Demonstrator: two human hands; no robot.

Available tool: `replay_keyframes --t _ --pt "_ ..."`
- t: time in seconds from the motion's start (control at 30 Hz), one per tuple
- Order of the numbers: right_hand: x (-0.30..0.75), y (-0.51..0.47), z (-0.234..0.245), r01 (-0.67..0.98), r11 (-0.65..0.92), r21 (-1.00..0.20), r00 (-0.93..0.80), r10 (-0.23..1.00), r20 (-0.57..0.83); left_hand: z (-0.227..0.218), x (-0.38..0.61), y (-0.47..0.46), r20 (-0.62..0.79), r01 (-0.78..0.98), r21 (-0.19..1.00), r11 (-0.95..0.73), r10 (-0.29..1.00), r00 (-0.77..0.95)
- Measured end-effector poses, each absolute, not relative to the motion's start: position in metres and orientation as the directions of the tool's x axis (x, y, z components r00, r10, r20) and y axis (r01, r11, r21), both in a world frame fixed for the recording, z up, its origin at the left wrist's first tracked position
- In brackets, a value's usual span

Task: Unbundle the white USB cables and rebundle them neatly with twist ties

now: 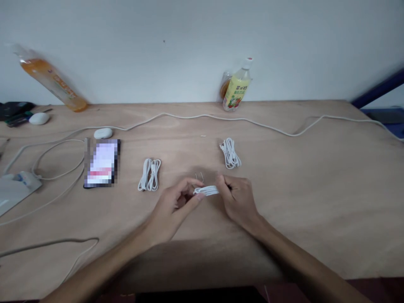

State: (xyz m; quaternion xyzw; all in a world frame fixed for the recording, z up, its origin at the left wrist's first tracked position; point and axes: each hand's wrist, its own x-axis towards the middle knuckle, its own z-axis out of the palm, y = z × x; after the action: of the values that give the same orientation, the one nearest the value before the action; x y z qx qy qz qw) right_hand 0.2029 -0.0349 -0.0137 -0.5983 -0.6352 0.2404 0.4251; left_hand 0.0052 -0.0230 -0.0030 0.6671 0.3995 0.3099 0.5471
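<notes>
Near the front middle of the wooden table (315, 198), the thumb and forefinger of the left hand (172, 206) pinch one end of a coiled white cable bundle (208, 190), their tips pressed on its strands. The right hand (238, 200) is curled into a loose fist about the other end, thumb laid along the top; how its hidden fingertips sit, I cannot tell. The bundle lies sideways between the two hands, its parallel strands showing in the gap. Just beyond it stick up two thin wire-like ends (202, 177), though what they belong to is unclear. Near the left hand, to its left, lies a second coil (149, 174), and farther back, beyond the right hand, a third coil (231, 154). Left of the second coil is a phone (102, 164) with its screen lit and blurred, a white case (103, 133) just behind it. A long white cable (205, 116) wanders across the back. Against the wall (142, 54), an orange drink bottle (52, 84) leans at the left and a yellow-labelled bottle (236, 91) stands tilted near the middle.
</notes>
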Motion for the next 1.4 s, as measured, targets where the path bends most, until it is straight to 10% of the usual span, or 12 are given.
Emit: replay_keyframes --t 0.23,0.6,0.9,1.4 --pt "0.208 -0.028 -0.015 0.357 -0.08 -0.931 0.112 0.993 -0.042 -0.012 0.005 -0.02 0.054 0.054 0.995 -0.083 0.912 0.407" --pt "0.206 -0.038 -0.007 -0.05 -0.512 -0.857 -0.28 0.831 -0.481 -0.005 -0.007 -0.013 0.424 0.144 0.803 -0.578 0.725 0.543" --pt "0.203 -0.037 0.012 -0.031 -0.759 -0.651 -0.552 0.556 -0.622 0.004 -0.004 -0.011 0.291 0.093 0.913 -0.398 0.792 0.537" --pt "0.203 -0.037 0.01 -0.108 -0.759 -0.642 -0.536 0.588 -0.606 0.005 0.001 -0.012 0.138 0.042 0.984 -0.175 0.885 0.445"
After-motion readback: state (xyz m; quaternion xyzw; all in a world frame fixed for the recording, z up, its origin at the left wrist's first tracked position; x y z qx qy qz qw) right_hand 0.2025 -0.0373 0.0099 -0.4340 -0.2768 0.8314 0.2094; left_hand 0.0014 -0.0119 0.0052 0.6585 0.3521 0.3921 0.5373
